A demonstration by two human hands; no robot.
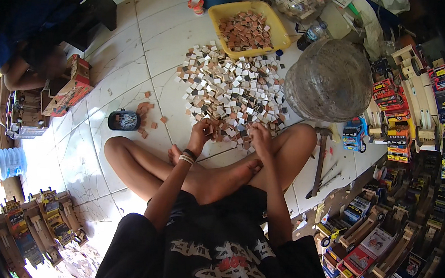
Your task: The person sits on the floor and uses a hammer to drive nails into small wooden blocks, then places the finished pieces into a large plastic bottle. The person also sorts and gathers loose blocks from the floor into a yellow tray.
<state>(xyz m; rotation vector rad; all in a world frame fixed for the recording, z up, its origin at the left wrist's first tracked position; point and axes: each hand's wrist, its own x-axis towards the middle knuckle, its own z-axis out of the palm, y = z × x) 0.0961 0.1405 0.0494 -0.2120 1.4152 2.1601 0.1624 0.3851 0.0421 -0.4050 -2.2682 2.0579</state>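
A broad heap of small square pieces (232, 87), white, brown and black, spreads over the tiled floor in front of my crossed legs. My left hand (200, 136), with bands round its wrist, hovers over the heap's near left edge. Its fingers are curled together, close to some brown squares; what they hold is too small to make out. At the near right edge, my right hand (260, 139) is closed with its fingertips pinched towards the heap. Anything between those fingertips is hidden. A gap with loose squares lies between both hands.
Behind the heap stands a yellow basin (283, 37) of brown squares. A large rounded dark container (329, 79) sits to the right, with a hammer (320, 163) nearer me. Left lies a black tray of nails (124, 120). Wooden toy trucks (372, 242) crowd the right; another person (30, 42) sits far left.
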